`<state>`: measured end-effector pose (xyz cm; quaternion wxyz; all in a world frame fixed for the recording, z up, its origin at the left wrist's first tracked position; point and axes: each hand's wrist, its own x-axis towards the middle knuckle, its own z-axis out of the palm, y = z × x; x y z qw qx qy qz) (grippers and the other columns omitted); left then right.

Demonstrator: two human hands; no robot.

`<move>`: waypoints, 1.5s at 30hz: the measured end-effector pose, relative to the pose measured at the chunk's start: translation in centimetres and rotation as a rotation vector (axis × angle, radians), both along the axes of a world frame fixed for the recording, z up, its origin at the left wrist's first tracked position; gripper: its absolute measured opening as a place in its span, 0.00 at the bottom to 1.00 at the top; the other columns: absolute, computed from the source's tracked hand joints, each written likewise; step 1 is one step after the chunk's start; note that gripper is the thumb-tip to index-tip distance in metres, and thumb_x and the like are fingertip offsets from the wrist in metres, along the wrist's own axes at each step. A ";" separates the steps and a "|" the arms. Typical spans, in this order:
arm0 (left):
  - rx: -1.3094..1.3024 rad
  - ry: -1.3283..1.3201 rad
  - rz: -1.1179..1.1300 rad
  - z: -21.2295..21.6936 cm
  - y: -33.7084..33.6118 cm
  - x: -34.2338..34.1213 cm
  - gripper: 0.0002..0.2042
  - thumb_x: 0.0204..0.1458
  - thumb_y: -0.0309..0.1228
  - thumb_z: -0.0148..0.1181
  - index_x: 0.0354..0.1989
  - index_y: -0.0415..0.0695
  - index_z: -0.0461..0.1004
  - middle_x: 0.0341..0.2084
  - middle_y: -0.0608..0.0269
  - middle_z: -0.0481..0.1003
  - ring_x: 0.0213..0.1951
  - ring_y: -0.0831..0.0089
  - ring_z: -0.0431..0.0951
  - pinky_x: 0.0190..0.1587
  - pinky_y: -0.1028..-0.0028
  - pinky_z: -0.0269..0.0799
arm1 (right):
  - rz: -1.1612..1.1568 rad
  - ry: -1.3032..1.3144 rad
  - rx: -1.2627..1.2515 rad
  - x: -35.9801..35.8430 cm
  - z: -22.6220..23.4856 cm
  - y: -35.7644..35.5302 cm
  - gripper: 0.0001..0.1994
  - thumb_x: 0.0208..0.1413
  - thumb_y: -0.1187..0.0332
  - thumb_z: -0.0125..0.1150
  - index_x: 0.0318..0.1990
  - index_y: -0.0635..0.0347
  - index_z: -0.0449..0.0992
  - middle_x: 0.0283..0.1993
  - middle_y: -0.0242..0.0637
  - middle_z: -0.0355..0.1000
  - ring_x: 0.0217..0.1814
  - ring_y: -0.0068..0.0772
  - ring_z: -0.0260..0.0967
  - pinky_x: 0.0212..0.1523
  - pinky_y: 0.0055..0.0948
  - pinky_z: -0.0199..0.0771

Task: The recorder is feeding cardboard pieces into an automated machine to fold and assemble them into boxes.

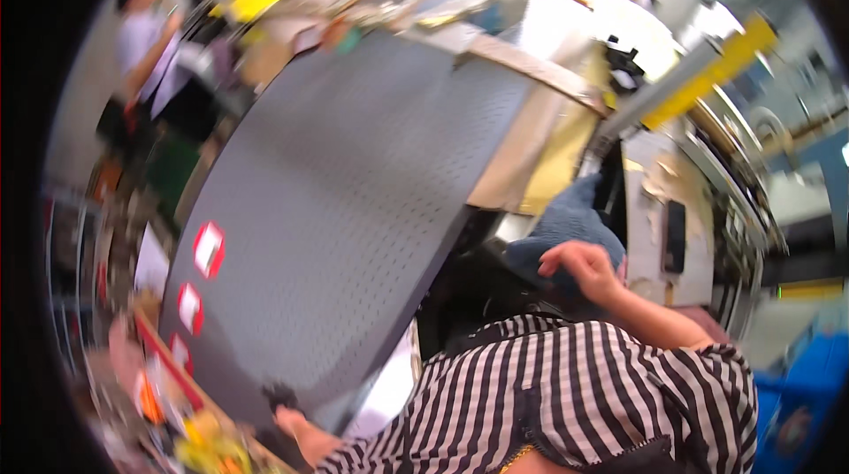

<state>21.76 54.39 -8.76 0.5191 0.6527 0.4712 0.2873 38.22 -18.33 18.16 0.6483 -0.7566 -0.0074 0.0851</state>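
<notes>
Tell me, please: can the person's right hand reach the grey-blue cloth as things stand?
Probably yes. The right hand is raised right against the grey-blue cloth, fingers curled at its lower edge, and nothing lies between them. The blur hides whether they touch.

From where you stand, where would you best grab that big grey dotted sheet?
Probably by its long edges, one hand per side. The grey sheet is wide, thin and standing tilted, so a single grip would let it swing. The left hand is at its lower edge; the right hand is off it, by blue-grey cloth.
</notes>
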 end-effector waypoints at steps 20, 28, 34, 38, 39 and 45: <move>0.180 -0.143 -1.215 24.9 -47.1 20.0 0.05 0.54 0.26 0.61 0.33 0.37 0.78 0.25 0.67 0.76 0.28 0.80 0.73 0.32 0.79 0.69 | -0.882 -0.235 0.512 25.9 -5.4 -39.3 0.31 0.66 0.45 0.40 0.61 0.67 0.62 0.56 0.36 0.69 0.54 0.31 0.67 0.54 0.34 0.67; 0.688 -0.673 -2.038 36.5 -74.7 17.3 0.07 0.45 0.25 0.67 0.33 0.39 0.78 0.30 0.58 0.76 0.30 0.68 0.76 0.35 0.73 0.72 | -0.149 -0.530 -0.088 -6.8 2.6 -28.4 0.20 0.60 0.64 0.58 0.57 0.60 0.70 0.54 0.36 0.73 0.58 0.30 0.66 0.58 0.30 0.64; 0.636 -0.853 -2.406 39.0 -90.4 14.8 0.08 0.45 0.29 0.69 0.33 0.43 0.79 0.29 0.62 0.76 0.33 0.66 0.76 0.38 0.70 0.72 | -0.345 -0.400 -0.204 -19.0 4.7 -35.6 0.18 0.57 0.68 0.62 0.54 0.59 0.73 0.55 0.39 0.71 0.57 0.34 0.67 0.58 0.32 0.65; 0.457 -0.801 -2.670 38.7 -97.3 15.1 0.08 0.45 0.28 0.70 0.33 0.44 0.79 0.37 0.63 0.75 0.38 0.70 0.74 0.41 0.71 0.70 | -0.564 -0.404 -0.104 -22.1 5.5 -39.4 0.21 0.56 0.67 0.63 0.56 0.61 0.71 0.52 0.37 0.72 0.55 0.30 0.67 0.57 0.30 0.64; 0.457 -0.807 -2.700 38.3 -98.9 15.3 0.08 0.45 0.28 0.70 0.33 0.44 0.79 0.37 0.63 0.75 0.38 0.70 0.74 0.41 0.71 0.70 | -0.633 -0.470 -0.161 -22.5 6.0 -40.2 0.22 0.55 0.67 0.64 0.57 0.61 0.70 0.51 0.37 0.72 0.53 0.31 0.67 0.57 0.30 0.65; 0.363 -0.697 -2.543 36.5 -110.5 17.2 0.15 0.45 0.25 0.69 0.42 0.42 0.75 0.43 0.63 0.75 0.48 0.72 0.72 0.49 0.72 0.68 | -0.681 -0.447 -0.313 -19.5 6.1 -52.2 0.28 0.53 0.64 0.65 0.61 0.61 0.65 0.45 0.37 0.73 0.49 0.29 0.69 0.53 0.30 0.68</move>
